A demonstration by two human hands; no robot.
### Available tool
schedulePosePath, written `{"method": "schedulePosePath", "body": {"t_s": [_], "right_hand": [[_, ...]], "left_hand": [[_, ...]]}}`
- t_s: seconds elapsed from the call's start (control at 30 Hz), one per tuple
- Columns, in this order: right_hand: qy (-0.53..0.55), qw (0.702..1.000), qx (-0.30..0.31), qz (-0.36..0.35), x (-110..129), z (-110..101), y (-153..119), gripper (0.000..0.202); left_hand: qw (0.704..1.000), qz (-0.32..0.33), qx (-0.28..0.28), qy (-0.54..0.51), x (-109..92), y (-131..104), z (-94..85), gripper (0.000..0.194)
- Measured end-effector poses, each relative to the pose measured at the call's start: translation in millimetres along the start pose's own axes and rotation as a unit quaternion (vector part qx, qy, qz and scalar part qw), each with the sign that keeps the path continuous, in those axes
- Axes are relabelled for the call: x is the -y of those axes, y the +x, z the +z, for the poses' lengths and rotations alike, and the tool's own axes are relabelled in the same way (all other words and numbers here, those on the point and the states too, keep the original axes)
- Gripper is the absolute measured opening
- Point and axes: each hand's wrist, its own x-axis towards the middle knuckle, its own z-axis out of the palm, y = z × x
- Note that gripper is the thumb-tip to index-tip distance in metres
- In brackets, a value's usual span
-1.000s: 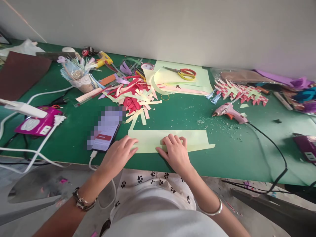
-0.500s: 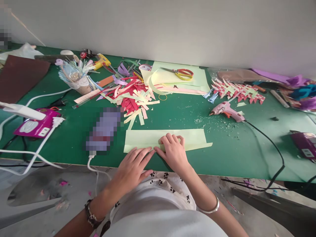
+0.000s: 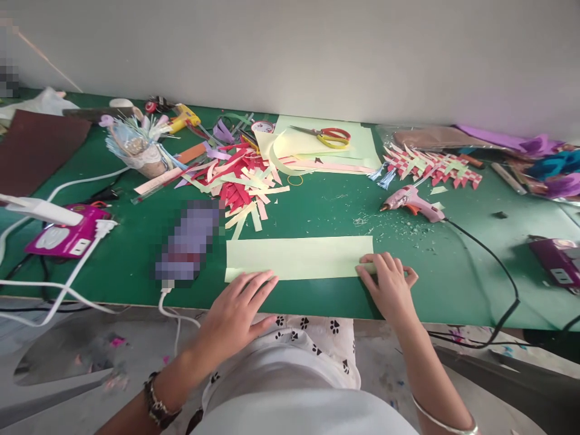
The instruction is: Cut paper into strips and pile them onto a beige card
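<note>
A long pale green-yellow sheet of paper (image 3: 299,257) lies flat on the table in front of me, with a narrow fold along its near edge. My left hand (image 3: 240,305) rests open near the paper's left end, its fingertips on the folded edge. At the right end, my right hand (image 3: 389,284) has its fingers curled, with thumb and fingertips closed on the corner of the fold.
Behind the paper is a heap of cut paper strips (image 3: 240,184). Scissors (image 3: 324,134) lie on pale sheets at the back. A pink glue gun (image 3: 414,202) with a black cord sits to the right. On the left are a blurred phone-like object (image 3: 190,238) and a purple power socket (image 3: 67,232).
My right hand has slid from the paper's middle along the near edge to its right end. The fold there now lies flatter. My left hand has stayed nearly in place.
</note>
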Motion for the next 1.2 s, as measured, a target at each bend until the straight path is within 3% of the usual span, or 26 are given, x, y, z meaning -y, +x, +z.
{"method": "schedulePosePath", "body": {"t_s": [0.13,0.23,0.27,0.37,0.47,0.53,0.6,0.67,0.77,0.87,1.0,1.1,1.2], "right_hand": [[0.004,1.000,-0.016,0.008,-7.0,2.3,-2.0,0.016],[0.003,1.000,-0.013,0.004,-7.0,4.4,-1.9,0.014],[0.000,1.000,-0.013,0.006,-7.1,4.9,-1.9,0.013],[-0.005,1.000,-0.014,0.011,-7.7,5.6,-2.5,0.013],[-0.005,1.000,-0.005,0.021,-6.7,5.1,-2.9,0.014],[-0.007,1.000,0.002,0.027,-4.7,4.4,-2.8,0.014],[-0.016,1.000,-0.002,0.026,-2.2,3.6,-2.4,0.014],[-0.032,0.999,-0.011,0.021,0.0,2.7,-1.5,0.013],[-0.067,0.998,-0.022,0.001,2.9,0.2,0.0,0.016],[-0.116,0.993,-0.036,-0.006,11.6,-4.1,-0.2,0.020],[-0.112,0.991,-0.031,-0.059,42.9,-7.1,-8.7,0.033],[-0.071,0.983,0.033,-0.167,69.4,-4.4,-20.9,0.041],[-0.061,0.973,0.083,-0.206,79.7,-0.7,-30.4,0.051]], "left_hand": [[1.000,0.009,0.019,0.002,-2.6,2.8,-6.8,0.055],[1.000,0.008,0.000,0.012,10.4,8.2,-19.5,0.054],[0.999,-0.012,-0.025,0.024,19.9,10.3,-24.7,0.053],[0.976,-0.156,-0.119,0.096,58.9,14.5,-39.1,0.050],[0.965,-0.215,-0.090,0.123,90.3,15.0,-50.3,0.048],[0.963,-0.221,-0.084,0.129,93.6,16.1,-58.2,0.046],[0.961,-0.211,-0.119,0.136,81.1,20.5,-65.2,0.045],[0.968,-0.152,-0.162,0.119,57.9,29.0,-66.5,0.044],[0.994,-0.010,-0.103,0.032,18.5,44.6,-50.8,0.036],[0.996,0.073,-0.052,0.015,-11.4,53.3,-21.1,0.029],[0.997,0.072,0.002,0.021,-29.6,48.4,7.8,0.044],[0.998,0.049,0.018,0.027,-33.4,42.7,14.1,0.052],[0.999,0.036,0.027,0.025,-32.7,39.3,13.7,0.055]]}}
